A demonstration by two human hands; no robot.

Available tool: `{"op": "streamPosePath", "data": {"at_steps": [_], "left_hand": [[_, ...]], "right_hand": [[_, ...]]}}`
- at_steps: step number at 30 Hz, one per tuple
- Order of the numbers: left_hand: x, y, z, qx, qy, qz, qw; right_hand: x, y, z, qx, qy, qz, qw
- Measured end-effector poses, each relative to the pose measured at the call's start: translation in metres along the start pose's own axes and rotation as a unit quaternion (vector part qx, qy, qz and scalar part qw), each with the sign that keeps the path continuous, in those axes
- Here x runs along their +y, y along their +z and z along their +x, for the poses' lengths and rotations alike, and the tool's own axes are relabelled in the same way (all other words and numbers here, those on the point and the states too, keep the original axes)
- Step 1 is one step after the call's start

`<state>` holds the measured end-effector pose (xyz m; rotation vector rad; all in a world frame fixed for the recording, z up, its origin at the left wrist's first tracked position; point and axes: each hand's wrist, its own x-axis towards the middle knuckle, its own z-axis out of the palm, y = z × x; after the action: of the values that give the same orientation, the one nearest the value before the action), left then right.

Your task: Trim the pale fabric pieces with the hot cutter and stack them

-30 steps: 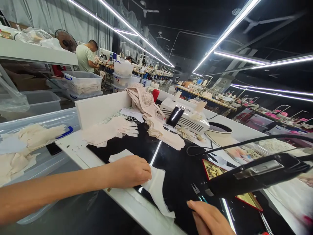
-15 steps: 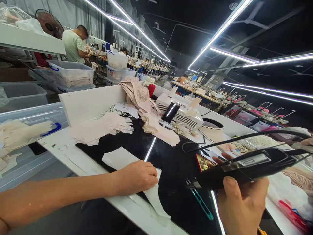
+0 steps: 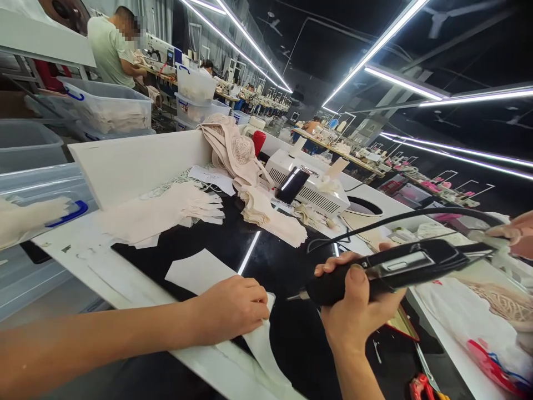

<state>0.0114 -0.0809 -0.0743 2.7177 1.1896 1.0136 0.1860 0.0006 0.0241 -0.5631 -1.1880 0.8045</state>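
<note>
On the shiny black board (image 3: 287, 261), my left hand (image 3: 233, 311) is closed over a flat white piece (image 3: 200, 272), its fingertips near the curved right end. Whether that piece is paper or cloth I cannot tell. My right hand (image 3: 353, 311) grips a black corded hand tool (image 3: 395, 266) with a thin metal tip (image 3: 297, 296). The tip points left above the board, apart from the white piece. At the right edge, another person's hand (image 3: 518, 230) is by the tool's rear end.
Stacks of beige fabric pieces (image 3: 162, 214) lie at the back, beside a white vented box (image 3: 308, 183) and a phone (image 3: 292, 185). Red-handled scissors (image 3: 422, 383) and a red-edged tin (image 3: 403, 325) lie at right. A person (image 3: 110, 50) sits beyond plastic bins (image 3: 110, 108).
My right hand has brought the tool left, its tip nearer my left hand. The teal snips are no longer visible; the scissors now show. My left hand stays on the white piece.
</note>
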Motion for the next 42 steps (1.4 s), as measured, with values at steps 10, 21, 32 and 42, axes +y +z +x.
{"op": "streamPosePath", "data": {"at_steps": [10,21,32,42], "left_hand": [[0.005,-0.008,0.000,0.005,-0.016,-0.050,0.999],[0.007,-0.016,-0.001,0.000,-0.033,-0.067,0.997],[0.004,-0.019,-0.003,-0.018,-0.028,-0.079,0.996],[0.007,-0.025,-0.005,-0.032,-0.032,-0.072,0.996]], "right_hand": [[0.011,0.002,-0.003,0.008,0.011,0.013,1.000],[0.017,0.008,-0.004,0.001,0.028,0.068,0.997],[0.014,0.010,-0.009,-0.013,0.036,0.104,0.994],[0.019,0.010,-0.014,-0.027,0.025,0.070,0.997]]}}
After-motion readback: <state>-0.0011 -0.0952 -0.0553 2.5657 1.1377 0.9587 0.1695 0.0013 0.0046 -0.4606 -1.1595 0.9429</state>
